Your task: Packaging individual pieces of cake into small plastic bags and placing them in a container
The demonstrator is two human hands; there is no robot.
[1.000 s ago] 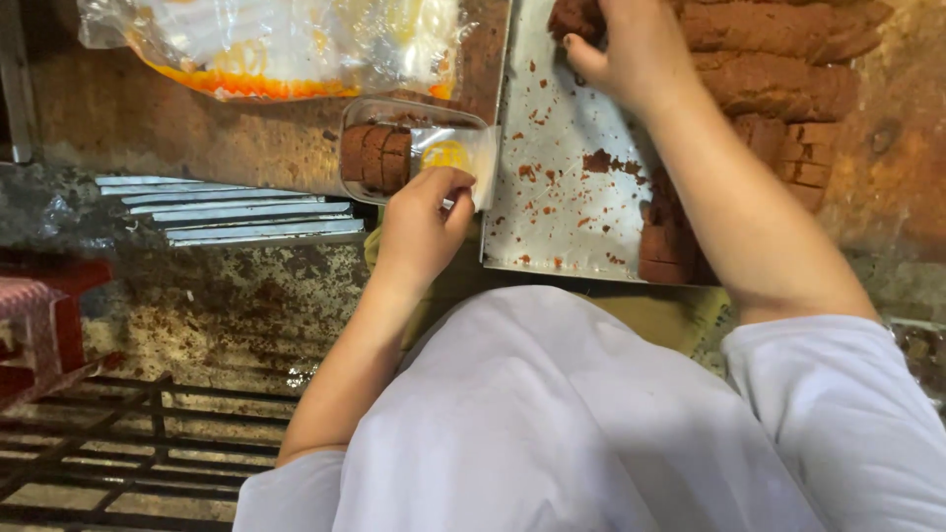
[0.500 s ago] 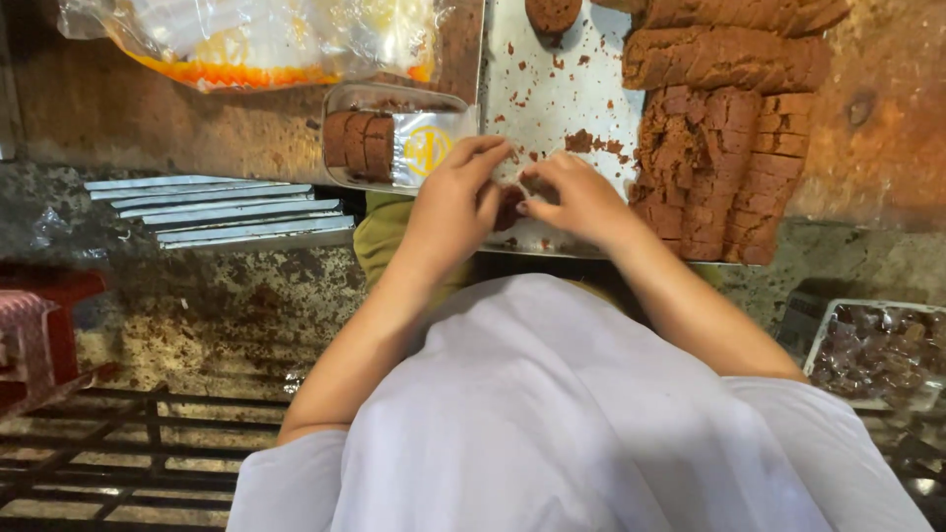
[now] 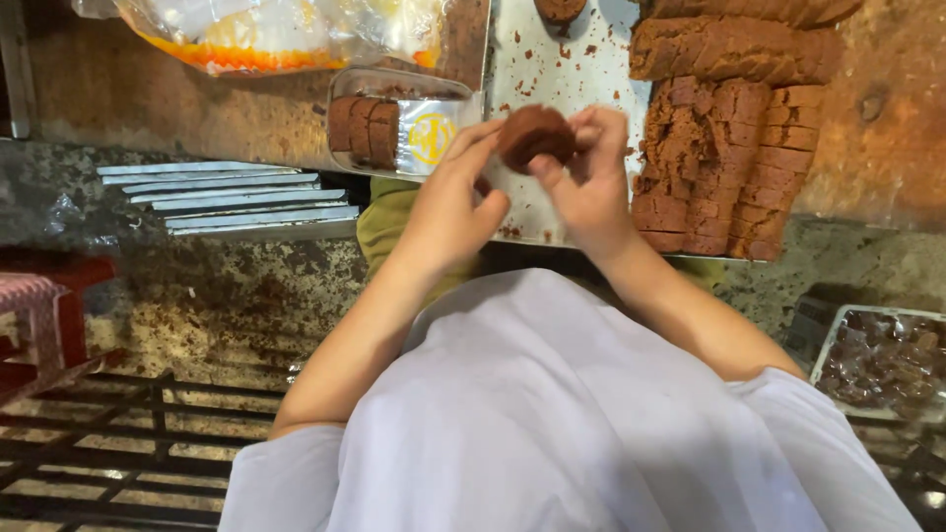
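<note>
Since half a second ago both hands have lifted from the metal tray and now pinch one round brown cake between them. The right hand, at three o'clock of it, and left hand, at eight, clamp fingertips on its edges. Stacked slices crowd the tray's right edge; its middle lies bare. At ten o'clock, a clear packet holds three slices.

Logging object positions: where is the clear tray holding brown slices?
In the head view, the clear tray lies upper centre-left, just beyond the left hand, beside the metal sheet.

Stacked slices right of tray
</note>
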